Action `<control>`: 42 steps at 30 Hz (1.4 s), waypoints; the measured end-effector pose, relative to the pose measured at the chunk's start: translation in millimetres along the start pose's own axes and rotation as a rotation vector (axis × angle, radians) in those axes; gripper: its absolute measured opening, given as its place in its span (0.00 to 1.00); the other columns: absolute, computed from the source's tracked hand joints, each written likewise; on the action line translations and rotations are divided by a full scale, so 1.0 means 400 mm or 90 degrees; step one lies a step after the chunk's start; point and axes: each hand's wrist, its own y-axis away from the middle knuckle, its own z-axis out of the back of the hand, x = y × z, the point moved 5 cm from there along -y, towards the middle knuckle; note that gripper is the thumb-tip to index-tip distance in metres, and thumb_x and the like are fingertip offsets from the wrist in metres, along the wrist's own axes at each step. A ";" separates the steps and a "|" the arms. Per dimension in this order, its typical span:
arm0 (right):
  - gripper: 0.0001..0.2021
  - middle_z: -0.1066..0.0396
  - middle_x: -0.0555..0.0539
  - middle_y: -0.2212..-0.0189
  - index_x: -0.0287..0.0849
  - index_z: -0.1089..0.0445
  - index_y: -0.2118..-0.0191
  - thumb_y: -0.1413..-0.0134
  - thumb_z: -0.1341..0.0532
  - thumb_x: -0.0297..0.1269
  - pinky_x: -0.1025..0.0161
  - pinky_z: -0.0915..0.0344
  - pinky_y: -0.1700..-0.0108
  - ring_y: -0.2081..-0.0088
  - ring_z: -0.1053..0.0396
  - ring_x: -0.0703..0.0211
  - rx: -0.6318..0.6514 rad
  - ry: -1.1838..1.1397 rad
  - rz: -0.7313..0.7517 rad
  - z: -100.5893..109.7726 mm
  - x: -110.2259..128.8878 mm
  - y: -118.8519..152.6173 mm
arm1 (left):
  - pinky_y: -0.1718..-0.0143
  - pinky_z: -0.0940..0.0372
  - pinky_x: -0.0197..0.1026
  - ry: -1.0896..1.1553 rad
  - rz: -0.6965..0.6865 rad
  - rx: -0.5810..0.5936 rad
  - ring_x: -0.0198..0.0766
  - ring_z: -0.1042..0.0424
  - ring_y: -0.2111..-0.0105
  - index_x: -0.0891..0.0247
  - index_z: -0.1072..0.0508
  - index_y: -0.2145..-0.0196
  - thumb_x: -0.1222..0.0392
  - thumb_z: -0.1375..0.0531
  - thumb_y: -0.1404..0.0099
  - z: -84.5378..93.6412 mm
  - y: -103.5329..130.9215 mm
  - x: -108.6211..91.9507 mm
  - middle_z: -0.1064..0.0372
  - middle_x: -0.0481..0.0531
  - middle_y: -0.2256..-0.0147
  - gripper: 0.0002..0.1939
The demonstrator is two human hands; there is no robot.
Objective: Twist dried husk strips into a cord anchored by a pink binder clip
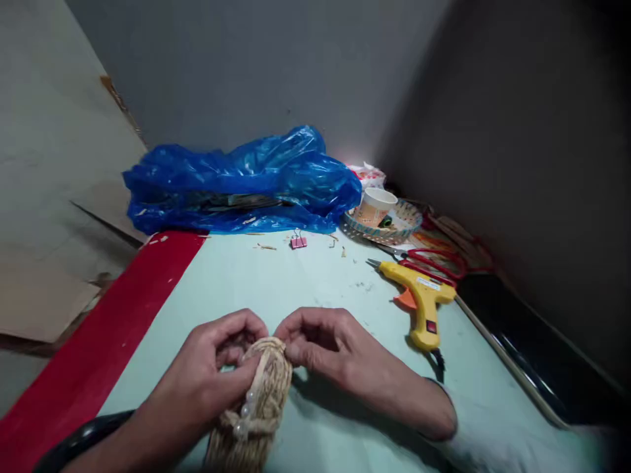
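Observation:
A straw-coloured fibre craft piece with a rounded top and bound strands is in front of me at the bottom middle. White pearl beads run along a strip on it, beside a twisted band. My left hand grips its left side near the top, the thumb lying across its face. At the upper right edge, the fingertips of my right hand are pinched on the piece. Whatever small part lies between those fingertips is hidden. The lower end runs out of the frame.
A yellow glue gun lies right of my hands, near red-handled scissors. Behind are a basket with a paper cup, a pink binder clip and a blue plastic bag. A dark tray-like object stands far right.

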 end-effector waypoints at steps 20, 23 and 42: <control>0.05 0.35 0.51 0.78 0.36 0.30 0.69 0.54 0.40 0.30 0.68 0.44 0.72 0.75 0.40 0.67 -0.133 -0.064 0.007 0.030 -0.020 -0.032 | 0.70 0.37 0.34 0.194 -0.034 0.052 0.36 0.32 0.70 0.61 0.26 0.63 0.52 0.36 0.42 0.013 -0.030 -0.019 0.30 0.49 0.70 0.12; 0.06 0.34 0.50 0.77 0.35 0.30 0.69 0.54 0.39 0.32 0.67 0.42 0.71 0.75 0.38 0.66 -0.201 -0.128 0.031 0.076 -0.014 -0.039 | 0.71 0.34 0.37 0.277 -0.050 0.028 0.39 0.31 0.68 0.61 0.25 0.54 0.50 0.37 0.41 0.051 -0.050 0.000 0.28 0.54 0.64 0.19; 0.11 0.30 0.47 0.70 0.36 0.29 0.65 0.52 0.34 0.39 0.64 0.39 0.63 0.69 0.36 0.62 -0.266 -0.237 0.186 0.125 0.005 -0.036 | 0.75 0.35 0.35 0.210 -0.117 0.077 0.34 0.34 0.77 0.66 0.23 0.66 0.50 0.33 0.45 0.031 -0.071 0.008 0.30 0.51 0.74 0.16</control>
